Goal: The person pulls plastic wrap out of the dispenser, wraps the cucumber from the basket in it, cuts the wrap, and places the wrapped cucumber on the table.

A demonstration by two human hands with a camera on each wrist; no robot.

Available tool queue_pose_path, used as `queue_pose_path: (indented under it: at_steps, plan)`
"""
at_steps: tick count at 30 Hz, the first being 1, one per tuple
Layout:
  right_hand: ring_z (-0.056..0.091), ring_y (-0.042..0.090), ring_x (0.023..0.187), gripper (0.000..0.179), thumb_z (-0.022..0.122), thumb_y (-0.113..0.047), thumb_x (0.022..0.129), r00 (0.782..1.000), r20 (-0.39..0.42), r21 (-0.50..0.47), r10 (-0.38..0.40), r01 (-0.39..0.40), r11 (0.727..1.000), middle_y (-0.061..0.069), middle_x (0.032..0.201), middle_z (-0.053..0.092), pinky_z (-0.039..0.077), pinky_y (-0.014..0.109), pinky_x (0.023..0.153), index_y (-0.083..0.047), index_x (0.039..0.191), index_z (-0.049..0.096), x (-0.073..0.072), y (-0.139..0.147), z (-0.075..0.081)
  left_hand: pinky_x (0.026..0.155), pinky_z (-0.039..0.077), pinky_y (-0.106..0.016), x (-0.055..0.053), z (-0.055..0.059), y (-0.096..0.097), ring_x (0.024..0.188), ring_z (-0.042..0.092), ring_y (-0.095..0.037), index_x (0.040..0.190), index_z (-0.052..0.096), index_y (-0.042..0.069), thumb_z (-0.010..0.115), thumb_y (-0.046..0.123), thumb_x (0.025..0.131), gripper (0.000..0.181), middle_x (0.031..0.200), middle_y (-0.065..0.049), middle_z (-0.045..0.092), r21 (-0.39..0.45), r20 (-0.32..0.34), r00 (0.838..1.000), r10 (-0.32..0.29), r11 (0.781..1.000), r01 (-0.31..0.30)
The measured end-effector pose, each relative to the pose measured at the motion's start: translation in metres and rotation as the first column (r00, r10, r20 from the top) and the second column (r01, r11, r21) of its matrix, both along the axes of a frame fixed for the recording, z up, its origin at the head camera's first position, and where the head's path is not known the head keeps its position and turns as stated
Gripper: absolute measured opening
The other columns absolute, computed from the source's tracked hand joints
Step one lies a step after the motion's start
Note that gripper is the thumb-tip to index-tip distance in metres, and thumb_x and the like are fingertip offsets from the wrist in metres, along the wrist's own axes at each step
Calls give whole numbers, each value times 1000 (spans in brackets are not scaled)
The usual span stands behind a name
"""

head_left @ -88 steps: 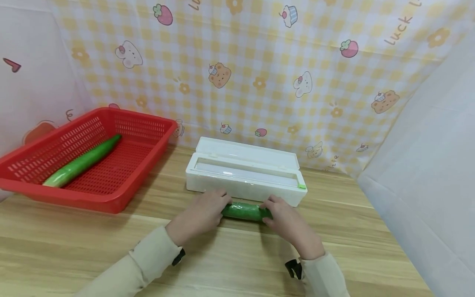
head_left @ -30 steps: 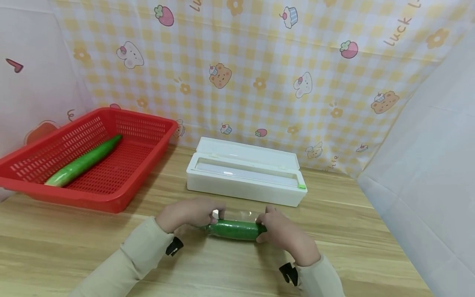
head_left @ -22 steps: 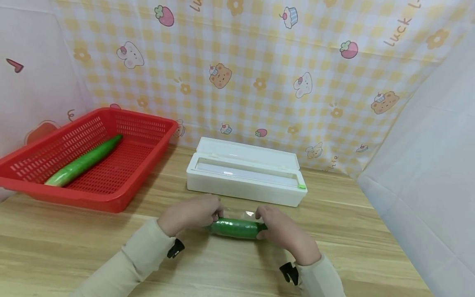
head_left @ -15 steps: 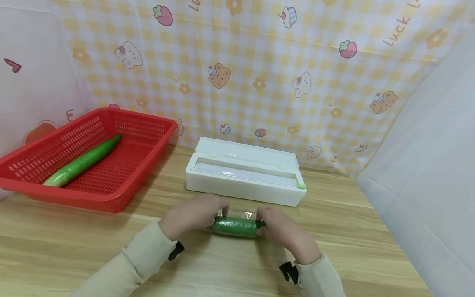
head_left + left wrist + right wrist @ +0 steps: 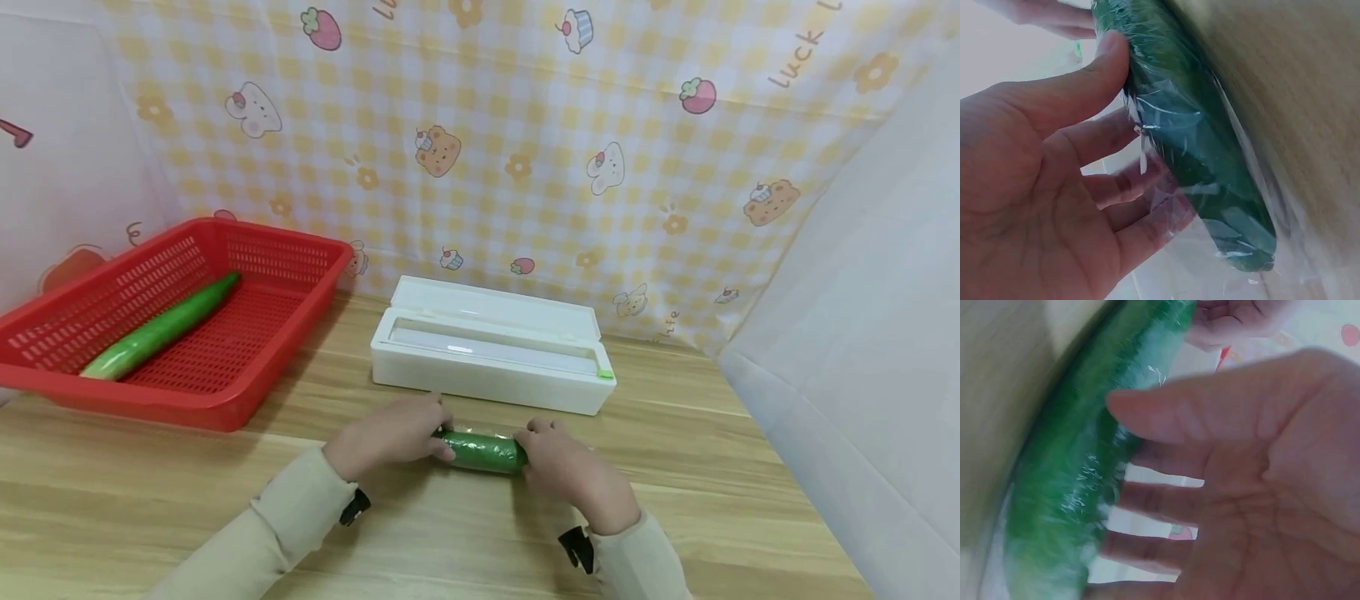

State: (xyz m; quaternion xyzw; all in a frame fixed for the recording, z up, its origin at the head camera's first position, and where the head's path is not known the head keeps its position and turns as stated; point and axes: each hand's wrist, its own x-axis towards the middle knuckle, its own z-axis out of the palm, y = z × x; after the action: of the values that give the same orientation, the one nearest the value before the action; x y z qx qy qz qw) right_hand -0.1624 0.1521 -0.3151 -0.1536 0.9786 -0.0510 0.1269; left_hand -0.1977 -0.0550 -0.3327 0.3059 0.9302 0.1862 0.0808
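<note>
A green cucumber (image 5: 486,452) wrapped in clear plastic film lies crosswise on the table in front of the white box. My left hand (image 5: 393,435) grips its left part, thumb on the near side and fingers on the far side. In the left wrist view, loose film (image 5: 1169,206) spreads over those fingers and past the cucumber's end. My right hand (image 5: 566,467) holds the right part, its thumb pressed against the film in the right wrist view. In the head view, both cucumber ends are covered by the hands.
Behind the hands stands a long white cling film box (image 5: 487,382), lid tipped back, with a green slider (image 5: 605,374) at its right end. A red basket (image 5: 300,333) at the left holds another cucumber (image 5: 161,329). A patterned cloth (image 5: 517,125) hangs behind.
The cucumber first came from the box toward me, then went slightly back toward it. The strip of film behind it looks narrower now. My left thumb now shows on its near side.
</note>
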Motion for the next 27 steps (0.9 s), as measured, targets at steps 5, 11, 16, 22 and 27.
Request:
queue_pose_path:
  at_steps: [5,11,16,22,27]
  plan:
    - [40,28,100,40,69,-8,81,1000,-7,25,-18,18,1000,14,114,44,48,44,76,-6,119,56,0,-1,-5,78,47,-34,-3,-2,-2,82,54,-13,101,70,3,66,24,85,26,92,-3,60,9,21,999,-40,999,39]
    - [42,27,96,45,73,-8,78,997,-74,33,-8,11,999,14,107,44,48,44,75,-5,119,56,0,-3,-13,69,44,-28,-5,0,-4,74,50,-10,92,58,10,63,22,88,14,83,2,59,41,28,996,-86,996,85]
    - [47,30,96,48,72,3,73,990,-139,39,26,-21,999,12,101,48,45,54,85,-1,117,53,0,-6,-17,61,38,-25,-7,0,-5,66,44,-9,81,57,13,60,20,90,12,71,6,50,75,83,991,-102,993,96]
    - [50,31,93,40,68,6,76,988,-141,10,59,-58,998,12,99,48,44,58,87,-1,107,44,2,-5,-18,65,39,-30,-6,0,-4,71,45,-14,77,59,12,59,20,91,17,75,0,50,65,79,996,-46,997,41]
    - [47,24,88,30,64,2,81,993,-97,-19,67,-69,997,9,93,47,40,50,92,0,103,44,2,-2,-16,84,44,-39,-4,-4,-3,92,52,-21,100,65,11,53,22,95,17,99,-7,57,-34,-36,999,8,999,-10]
